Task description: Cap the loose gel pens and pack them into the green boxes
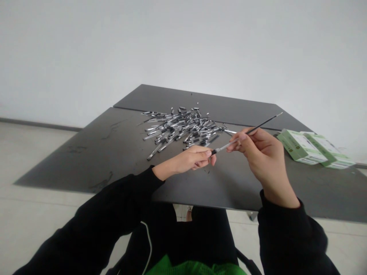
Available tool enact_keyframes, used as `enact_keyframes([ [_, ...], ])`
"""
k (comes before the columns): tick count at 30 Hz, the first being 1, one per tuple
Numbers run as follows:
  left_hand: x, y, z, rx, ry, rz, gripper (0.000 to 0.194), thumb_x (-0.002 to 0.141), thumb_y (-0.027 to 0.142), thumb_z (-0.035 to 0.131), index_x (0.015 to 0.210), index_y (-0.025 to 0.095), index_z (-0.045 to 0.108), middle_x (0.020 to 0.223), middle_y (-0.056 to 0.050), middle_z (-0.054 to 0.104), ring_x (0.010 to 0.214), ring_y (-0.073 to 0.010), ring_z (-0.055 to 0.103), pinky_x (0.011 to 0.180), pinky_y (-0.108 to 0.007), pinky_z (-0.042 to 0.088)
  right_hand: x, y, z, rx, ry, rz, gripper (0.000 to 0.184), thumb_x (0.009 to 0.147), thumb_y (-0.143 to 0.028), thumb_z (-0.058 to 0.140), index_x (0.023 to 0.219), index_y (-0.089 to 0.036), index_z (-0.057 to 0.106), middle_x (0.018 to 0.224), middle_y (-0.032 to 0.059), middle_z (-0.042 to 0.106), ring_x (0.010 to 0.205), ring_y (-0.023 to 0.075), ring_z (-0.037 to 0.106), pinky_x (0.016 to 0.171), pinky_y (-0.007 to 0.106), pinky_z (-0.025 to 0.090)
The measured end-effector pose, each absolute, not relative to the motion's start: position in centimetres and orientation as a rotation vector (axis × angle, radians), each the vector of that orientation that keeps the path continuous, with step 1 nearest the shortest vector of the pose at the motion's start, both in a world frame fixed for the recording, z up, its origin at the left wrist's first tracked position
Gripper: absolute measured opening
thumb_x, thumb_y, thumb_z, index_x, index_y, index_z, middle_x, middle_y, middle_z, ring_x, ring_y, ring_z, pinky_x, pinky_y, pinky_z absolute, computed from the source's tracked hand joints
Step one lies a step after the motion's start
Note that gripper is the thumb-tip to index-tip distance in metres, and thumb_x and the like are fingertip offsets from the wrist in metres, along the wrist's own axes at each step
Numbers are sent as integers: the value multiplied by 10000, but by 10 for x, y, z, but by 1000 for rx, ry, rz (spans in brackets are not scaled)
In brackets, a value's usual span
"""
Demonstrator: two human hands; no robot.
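Observation:
My right hand (262, 152) is closed in a pinch around a thin pen refill (262, 124), dark with ink along its upper stretch. Its tip points up and to the right; the paler end slants down toward my left hand (196, 157). Those left fingers are closed on a small black pen part with a clear end (215, 151), which meets the refill's lower end. Just behind both hands, a loose pile of clear and black pen parts (174, 130) covers the middle of the table. A shiny barrel (229, 131) touches or passes behind my right fingertips; I cannot tell which.
Two green and white boxes (301, 147) lie side by side on the right of the dark table (114, 152). A few small black bits are scattered near the pile. A pale wall (183, 46) stands behind the table. A white cable (149, 240) hangs near my lap.

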State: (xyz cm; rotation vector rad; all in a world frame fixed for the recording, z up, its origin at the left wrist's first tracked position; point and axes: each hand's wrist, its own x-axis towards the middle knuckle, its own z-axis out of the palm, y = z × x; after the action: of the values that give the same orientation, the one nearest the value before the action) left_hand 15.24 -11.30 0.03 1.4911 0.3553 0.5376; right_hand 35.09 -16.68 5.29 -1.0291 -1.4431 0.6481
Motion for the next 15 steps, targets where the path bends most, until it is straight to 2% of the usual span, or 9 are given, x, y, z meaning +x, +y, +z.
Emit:
enact_keyframes([
  [15,151,-112,0,1490,347,538,403,988,504,475,889,135,601,579,74,320,491,-82,236,440,-224,184,349,-166,46,-1035,-1569,698,275,925,-471,697,878,-199,688,782,36,720,700,162,706,712,324,620],
])
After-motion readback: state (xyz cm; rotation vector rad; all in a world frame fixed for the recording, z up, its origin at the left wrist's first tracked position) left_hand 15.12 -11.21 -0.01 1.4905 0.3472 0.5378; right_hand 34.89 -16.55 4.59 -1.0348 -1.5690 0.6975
